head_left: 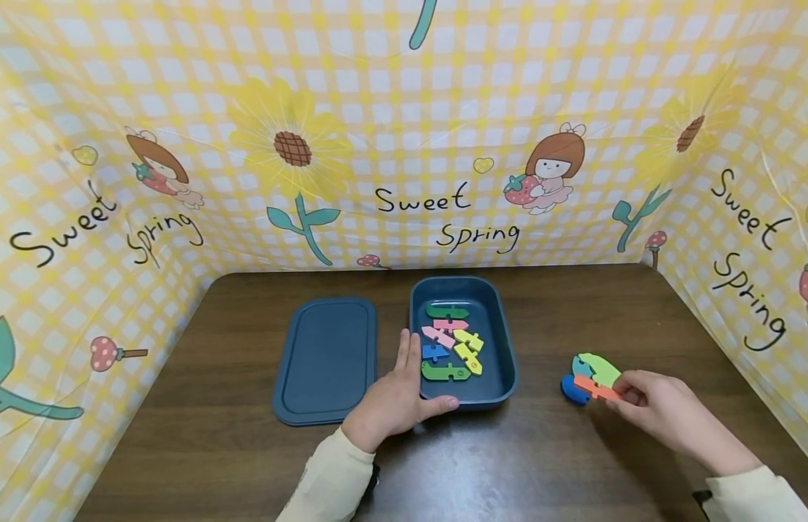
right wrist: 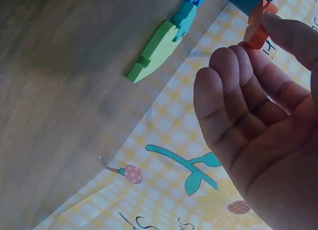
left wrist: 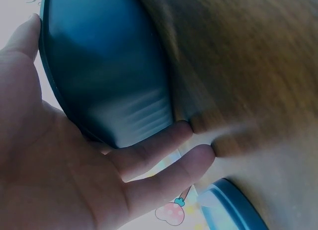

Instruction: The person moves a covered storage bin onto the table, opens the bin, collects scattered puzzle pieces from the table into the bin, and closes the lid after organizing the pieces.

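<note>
My right hand (head_left: 668, 412) pinches an orange jigsaw piece (head_left: 593, 387) between thumb and fingertips. Behind it on the table lie a light green piece (head_left: 598, 367), a teal piece (head_left: 581, 367) and a blue piece (head_left: 574, 391), partly covered from the head view. In the right wrist view the orange piece (right wrist: 257, 30) is off to one side of the light green piece (right wrist: 156, 48). My left hand (head_left: 396, 397) rests against the near left of a dark blue box (head_left: 510, 355), fingers extended along its side and thumb at its front rim.
Inside the box lie several flat pieces, among them a dark green piece (head_left: 446, 312), a yellow piece (head_left: 469, 359) and a green piece (head_left: 446, 372). A dark blue lid (head_left: 328, 355) lies left of the box. A checked cloth (head_left: 404, 145) encloses the wooden table (head_left: 247, 464).
</note>
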The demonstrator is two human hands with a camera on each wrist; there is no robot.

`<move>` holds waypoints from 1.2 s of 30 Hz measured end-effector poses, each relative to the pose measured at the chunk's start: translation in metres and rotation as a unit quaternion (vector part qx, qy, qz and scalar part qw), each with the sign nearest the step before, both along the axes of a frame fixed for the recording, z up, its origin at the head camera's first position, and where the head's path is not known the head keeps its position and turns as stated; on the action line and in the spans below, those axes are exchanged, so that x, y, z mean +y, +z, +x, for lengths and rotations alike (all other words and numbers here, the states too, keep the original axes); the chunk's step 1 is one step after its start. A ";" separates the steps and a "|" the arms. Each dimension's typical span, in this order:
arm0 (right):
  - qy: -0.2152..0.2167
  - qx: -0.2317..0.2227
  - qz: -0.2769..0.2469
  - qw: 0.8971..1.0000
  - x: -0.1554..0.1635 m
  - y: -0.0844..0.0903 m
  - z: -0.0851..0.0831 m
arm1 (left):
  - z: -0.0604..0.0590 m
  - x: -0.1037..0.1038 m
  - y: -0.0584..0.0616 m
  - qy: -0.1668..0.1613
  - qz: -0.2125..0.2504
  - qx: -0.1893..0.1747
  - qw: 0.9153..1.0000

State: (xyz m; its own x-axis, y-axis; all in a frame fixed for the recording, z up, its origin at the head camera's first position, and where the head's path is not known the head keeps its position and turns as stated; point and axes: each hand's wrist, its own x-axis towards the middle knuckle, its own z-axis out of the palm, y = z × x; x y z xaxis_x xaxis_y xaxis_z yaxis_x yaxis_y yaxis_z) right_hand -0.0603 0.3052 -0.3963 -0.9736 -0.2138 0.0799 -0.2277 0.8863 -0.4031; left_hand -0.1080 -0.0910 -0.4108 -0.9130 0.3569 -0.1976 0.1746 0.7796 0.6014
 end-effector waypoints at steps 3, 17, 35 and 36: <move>0.006 0.010 -0.003 1.000 -0.004 0.003 -0.002 | 0.000 0.000 -0.001 0.000 -0.001 0.000 1.000; 0.021 0.023 -0.012 0.999 -0.030 0.019 -0.018 | 0.001 -0.002 0.002 -0.001 0.002 -0.002 1.000; 0.042 0.045 -0.036 0.997 -0.079 0.028 -0.046 | 0.002 -0.002 0.001 -0.002 0.006 0.000 1.000; 0.041 0.044 -0.037 0.998 -0.081 0.029 -0.047 | 0.002 -0.002 0.001 -0.001 0.005 0.001 1.000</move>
State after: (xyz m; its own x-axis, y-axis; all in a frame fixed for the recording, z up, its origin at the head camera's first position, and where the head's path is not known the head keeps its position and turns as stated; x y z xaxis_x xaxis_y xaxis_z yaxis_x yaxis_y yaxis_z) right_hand -0.1073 0.2240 -0.3673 -0.9418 -0.2826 0.1824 -0.3353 0.8315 -0.4429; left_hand -0.1065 -0.0927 -0.4095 -0.9125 0.3610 -0.1925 0.1771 0.7727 0.6095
